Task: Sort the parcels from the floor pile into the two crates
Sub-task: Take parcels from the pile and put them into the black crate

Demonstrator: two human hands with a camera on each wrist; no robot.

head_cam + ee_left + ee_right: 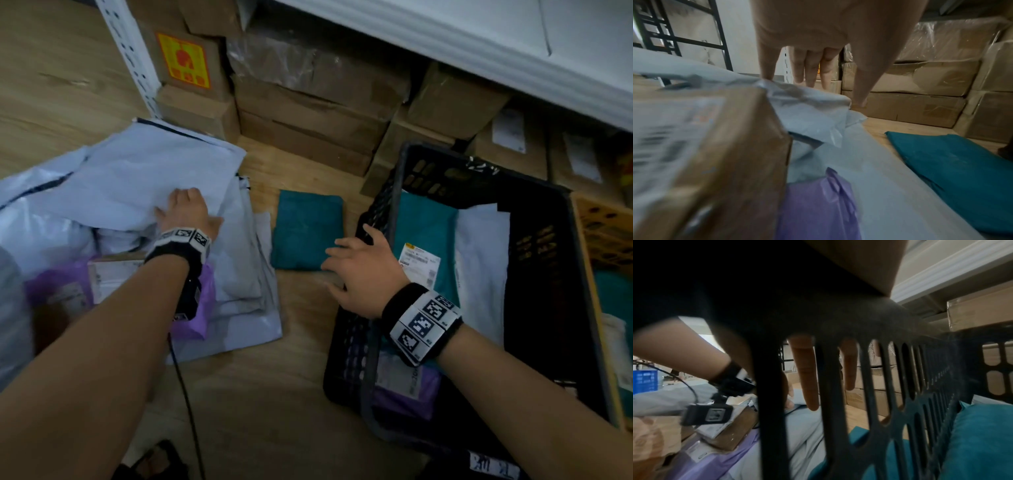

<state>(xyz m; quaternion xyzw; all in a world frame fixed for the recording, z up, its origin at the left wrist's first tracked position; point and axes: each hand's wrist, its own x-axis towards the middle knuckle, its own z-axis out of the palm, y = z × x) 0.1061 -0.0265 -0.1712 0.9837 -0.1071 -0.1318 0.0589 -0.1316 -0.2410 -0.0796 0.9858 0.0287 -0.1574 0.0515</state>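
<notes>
A heap of white poly mailers (137, 178) lies on the floor at left, with a purple parcel (202, 308) and a labelled cardboard box (109, 277) among them. My left hand (185, 212) rests flat on the top white mailer (807, 110), fingers (809, 73) straight. A teal parcel (305, 233) lies alone on the floor beside the black crate (349, 342). My right hand (356, 270) hovers over the crate's left rim with fingers spread, at the teal parcel's near right corner, holding nothing. A yellow crate (603, 233) stands at far right.
The black crate holds a teal parcel (424, 219), a white one (483, 260) and a purple one (404, 397). Stacked cardboard boxes (308, 113) line the wall behind. A white shelf upright (130, 51) stands at back left. A black cable (185, 394) hangs from my left wrist.
</notes>
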